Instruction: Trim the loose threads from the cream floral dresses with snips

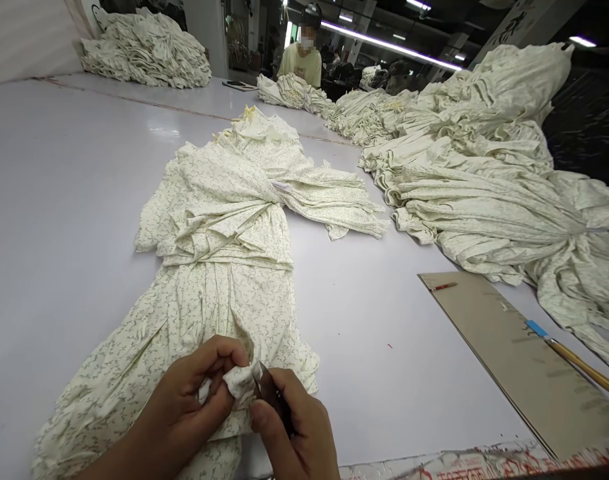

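Note:
A cream garment [204, 313] with a small leaf print lies spread on the white table [59, 200], its hem toward me. My left hand [184, 407] pinches a bunched bit of the garment's hem at the near edge. My right hand [294, 427] is closed around a small dark tool [273, 395], perhaps thread snips, its tip touching the same bunched fabric. More garments of the same print [264, 180] are stacked in a fan just beyond.
A long heap of cream garments [484, 167] runs along the right side. A brown cardboard sheet [514, 353] with a red pen [443, 287] and a wooden-handled tool [579, 363] lies at the near right. Another pile [144, 50] sits far left. A person [302, 60] stands across the table.

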Available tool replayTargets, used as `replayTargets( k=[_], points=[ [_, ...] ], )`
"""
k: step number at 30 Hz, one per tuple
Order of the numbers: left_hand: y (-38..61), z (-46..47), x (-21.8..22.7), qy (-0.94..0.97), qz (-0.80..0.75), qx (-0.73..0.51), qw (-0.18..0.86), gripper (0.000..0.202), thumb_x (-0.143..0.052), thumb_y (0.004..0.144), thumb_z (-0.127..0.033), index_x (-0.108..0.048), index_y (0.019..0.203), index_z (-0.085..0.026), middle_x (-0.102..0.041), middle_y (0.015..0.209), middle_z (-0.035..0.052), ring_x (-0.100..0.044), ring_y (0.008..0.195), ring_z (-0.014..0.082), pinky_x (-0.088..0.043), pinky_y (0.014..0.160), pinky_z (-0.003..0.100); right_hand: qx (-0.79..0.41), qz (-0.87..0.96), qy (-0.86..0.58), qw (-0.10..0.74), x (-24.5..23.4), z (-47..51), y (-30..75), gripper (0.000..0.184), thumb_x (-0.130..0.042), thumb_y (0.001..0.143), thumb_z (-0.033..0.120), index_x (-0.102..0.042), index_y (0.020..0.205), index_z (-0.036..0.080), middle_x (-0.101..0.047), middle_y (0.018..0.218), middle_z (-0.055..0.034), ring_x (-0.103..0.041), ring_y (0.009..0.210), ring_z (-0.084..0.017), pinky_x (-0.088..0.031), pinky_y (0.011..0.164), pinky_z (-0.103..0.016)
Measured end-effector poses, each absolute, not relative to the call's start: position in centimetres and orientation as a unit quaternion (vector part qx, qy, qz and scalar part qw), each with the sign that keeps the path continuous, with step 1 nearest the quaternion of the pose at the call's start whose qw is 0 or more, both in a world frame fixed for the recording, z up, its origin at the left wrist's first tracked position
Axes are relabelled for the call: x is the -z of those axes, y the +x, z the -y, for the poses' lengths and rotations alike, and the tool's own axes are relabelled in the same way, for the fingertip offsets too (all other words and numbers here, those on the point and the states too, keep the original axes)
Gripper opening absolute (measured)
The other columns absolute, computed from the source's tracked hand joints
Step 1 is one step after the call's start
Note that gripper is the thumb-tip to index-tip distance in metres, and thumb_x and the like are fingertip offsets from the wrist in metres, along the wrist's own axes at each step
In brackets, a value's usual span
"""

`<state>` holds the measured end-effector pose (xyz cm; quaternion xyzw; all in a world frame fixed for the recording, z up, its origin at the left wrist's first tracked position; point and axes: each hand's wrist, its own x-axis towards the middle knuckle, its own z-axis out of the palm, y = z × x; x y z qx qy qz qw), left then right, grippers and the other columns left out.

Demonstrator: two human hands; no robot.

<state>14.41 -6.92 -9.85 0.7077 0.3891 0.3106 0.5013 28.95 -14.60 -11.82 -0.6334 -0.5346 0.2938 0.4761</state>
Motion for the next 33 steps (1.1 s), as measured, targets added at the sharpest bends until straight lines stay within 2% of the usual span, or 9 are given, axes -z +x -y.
replayTargets(
  k=[7, 12, 16, 20, 24, 27, 30, 32, 33],
  points=[
    [14.0, 6.9, 10.2, 0.730, -0.367, -0.285, 0.501, 0.016, -0.044, 0.084, -0.015, -0.053, 0.092, -0.026, -0.056, 0.081, -0.0022, -0.054, 0.077, 0.0147, -0.042, 0.062, 0.022, -0.331, 0.538, -0.631, 0.451, 11.3, 14.3, 28.9, 0.028, -0.048, 0.091, 0.043, -0.055, 0.077, 0.021, -0.048, 0.060, 0.0028, -0.045, 0.055, -0.012, -0.027, 0.046, -0.022],
    [14.5, 7.1, 9.7, 0.702, -0.387, -0.304, 0.515, 0.009, -0.045, 0.087, -0.022, -0.053, 0.091, -0.025, -0.054, 0.076, -0.0027, -0.053, 0.076, 0.0151, -0.038, 0.058, 0.023, -0.330, 0.532, -0.623, 0.468, 11.6, 14.6, 28.7, 0.029, -0.047, 0.091, 0.042, -0.056, 0.073, 0.021, -0.045, 0.055, 0.0038, -0.042, 0.050, -0.012, -0.029, 0.046, -0.022],
    [14.3, 7.0, 9.9, 0.708, -0.384, -0.304, 0.510, 0.015, -0.046, 0.080, -0.015, -0.053, 0.090, -0.025, -0.053, 0.080, -0.0026, -0.052, 0.074, 0.0145, -0.039, 0.060, 0.023, -0.321, 0.525, -0.633, 0.469, 11.8, 14.7, 28.6, 0.031, -0.047, 0.092, 0.046, -0.057, 0.075, 0.021, -0.047, 0.056, 0.0028, -0.044, 0.052, -0.012, -0.028, 0.044, -0.021],
    [13.8, 6.8, 10.4, 0.728, -0.369, -0.286, 0.502, 0.019, -0.045, 0.080, -0.011, -0.052, 0.092, -0.025, -0.052, 0.080, -0.0022, -0.052, 0.072, 0.0138, -0.041, 0.060, 0.022, -0.294, 0.544, -0.637, 0.461, 11.8, 14.7, 28.6, 0.030, -0.048, 0.092, 0.045, -0.060, 0.079, 0.021, -0.051, 0.058, 0.0021, -0.047, 0.051, -0.013, -0.031, 0.044, -0.021],
    [13.8, 6.8, 10.5, 0.728, -0.368, -0.287, 0.502, 0.017, -0.046, 0.080, -0.012, -0.052, 0.091, -0.024, -0.051, 0.079, -0.0018, -0.051, 0.072, 0.0139, -0.041, 0.061, 0.022, -0.291, 0.556, -0.629, 0.459, 11.9, 14.7, 28.7, 0.035, -0.044, 0.094, 0.046, -0.058, 0.072, 0.022, -0.050, 0.054, 0.0022, -0.049, 0.050, -0.013, -0.032, 0.043, -0.021],
    [14.0, 6.8, 10.3, 0.707, -0.377, -0.289, 0.524, 0.018, -0.049, 0.075, -0.009, -0.051, 0.086, -0.024, -0.047, 0.074, -0.0038, -0.045, 0.064, 0.0121, -0.039, 0.058, 0.021, -0.257, 0.556, -0.647, 0.453, 12.1, 14.8, 28.7, 0.028, -0.055, 0.087, 0.045, -0.056, 0.072, 0.022, -0.051, 0.054, 0.0027, -0.052, 0.052, -0.015, -0.033, 0.044, -0.022],
    [14.3, 6.8, 9.8, 0.678, -0.392, -0.293, 0.549, 0.016, -0.054, 0.070, -0.009, -0.047, 0.075, -0.022, -0.042, 0.067, -0.0059, -0.039, 0.058, 0.0107, -0.035, 0.054, 0.020, -0.209, 0.569, -0.659, 0.445, 12.1, 14.7, 28.6, 0.015, -0.067, 0.076, 0.033, -0.056, 0.078, 0.023, -0.053, 0.059, 0.0039, -0.052, 0.053, -0.015, -0.035, 0.048, -0.022],
    [14.5, 6.8, 9.5, 0.676, -0.389, -0.305, 0.547, 0.017, -0.057, 0.071, -0.012, -0.044, 0.068, -0.022, -0.040, 0.064, -0.0063, -0.038, 0.057, 0.0107, -0.034, 0.053, 0.020, -0.196, 0.592, -0.638, 0.452, 11.7, 14.3, 28.8, 0.005, -0.059, 0.077, 0.022, -0.057, 0.081, 0.023, -0.054, 0.061, 0.0040, -0.051, 0.054, -0.014, -0.035, 0.050, -0.023],
    [14.6, 6.8, 9.3, 0.677, -0.391, -0.313, 0.540, 0.018, -0.058, 0.073, -0.014, -0.043, 0.067, -0.022, -0.041, 0.064, -0.0060, -0.038, 0.057, 0.0110, -0.034, 0.053, 0.020, -0.201, 0.594, -0.627, 0.462, 11.5, 14.0, 29.1, 0.008, -0.054, 0.078, 0.018, -0.057, 0.082, 0.023, -0.054, 0.062, 0.0040, -0.049, 0.054, -0.013, -0.035, 0.050, -0.023]
  ],
)
